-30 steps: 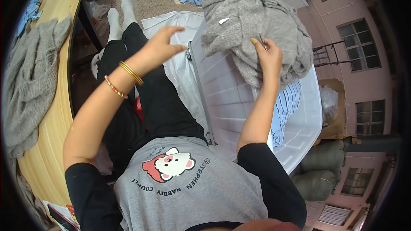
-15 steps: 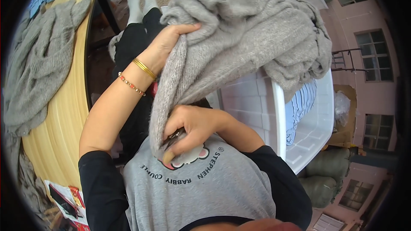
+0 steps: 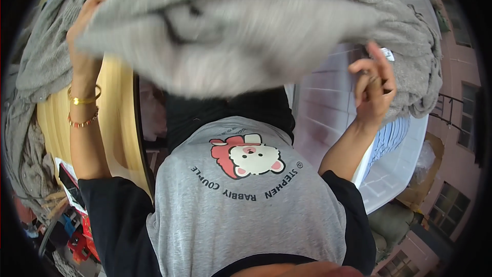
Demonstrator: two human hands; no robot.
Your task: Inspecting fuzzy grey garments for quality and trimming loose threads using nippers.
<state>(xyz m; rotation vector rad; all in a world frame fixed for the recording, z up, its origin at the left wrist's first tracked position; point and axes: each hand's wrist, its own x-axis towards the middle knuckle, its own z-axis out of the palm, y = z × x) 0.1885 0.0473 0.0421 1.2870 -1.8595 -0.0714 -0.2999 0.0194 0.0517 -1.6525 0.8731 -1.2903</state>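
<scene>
Grey garment [image 3: 230, 46], blurred by motion, stretches across the top of the view, raised above a seated person's black trousers [image 3: 225, 106]. At its left end, the left hand [image 3: 82, 25] grasps the cloth's edge; bracelets [image 3: 83, 101] circle that wrist. Under the garment's right end, the right hand [image 3: 375, 84] is lifted, its fingers partly curled; whether it grips anything cannot be told. Just beside those fingers, a white label [image 3: 387, 54] shows against grey knit [image 3: 417, 72] heaped over a white tub [image 3: 392, 184]. Blue striped cloth [image 3: 390, 136] lies in the tub. On the left, more grey cloth [image 3: 43, 64] covers part of a pale wooden worktop [image 3: 118, 128]. Nearest the viewer is a grey shirt [image 3: 251, 220] with a cartoon bear.
</scene>
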